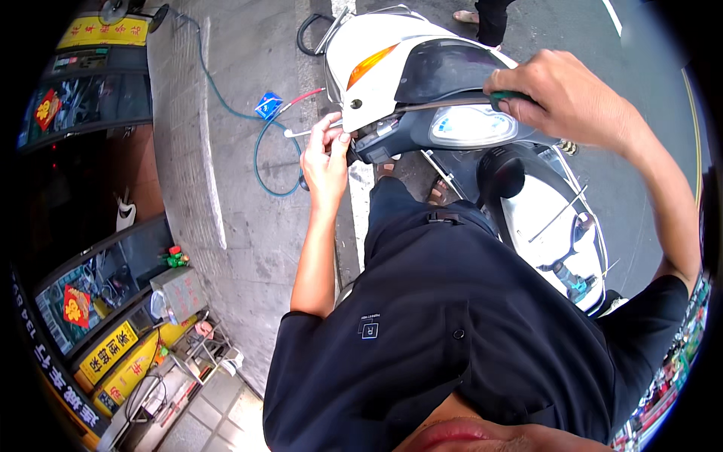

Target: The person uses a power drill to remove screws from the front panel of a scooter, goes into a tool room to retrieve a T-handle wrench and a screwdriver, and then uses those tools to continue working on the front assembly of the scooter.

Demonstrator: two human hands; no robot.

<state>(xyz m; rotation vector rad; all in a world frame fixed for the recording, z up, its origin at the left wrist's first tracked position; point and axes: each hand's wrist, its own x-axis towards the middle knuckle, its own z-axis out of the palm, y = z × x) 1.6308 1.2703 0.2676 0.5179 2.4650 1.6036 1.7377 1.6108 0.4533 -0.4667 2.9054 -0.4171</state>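
Observation:
A white scooter (376,68) with a dark front panel stands in front of me. My right hand (553,98) grips a screwdriver (508,96) by its green and black handle. Its long shaft points left, lying across the scooter just above the oval instrument cluster (473,125). At the left end of the handlebar, the fingers and thumb of my left hand (325,158) are bent together beside the exposed switch housing (376,139). A pale brake lever (299,133) sticks out past those fingers. What lies between the fingertips is too small to make out.
A green air hose (218,94) curls over the pavement beside a small blue box (268,105). White scooter bodywork (542,218) with a tool on it is at my right. A metal rack (181,384) stands by the shopfront at left. Someone's leg (493,22) shows at the top.

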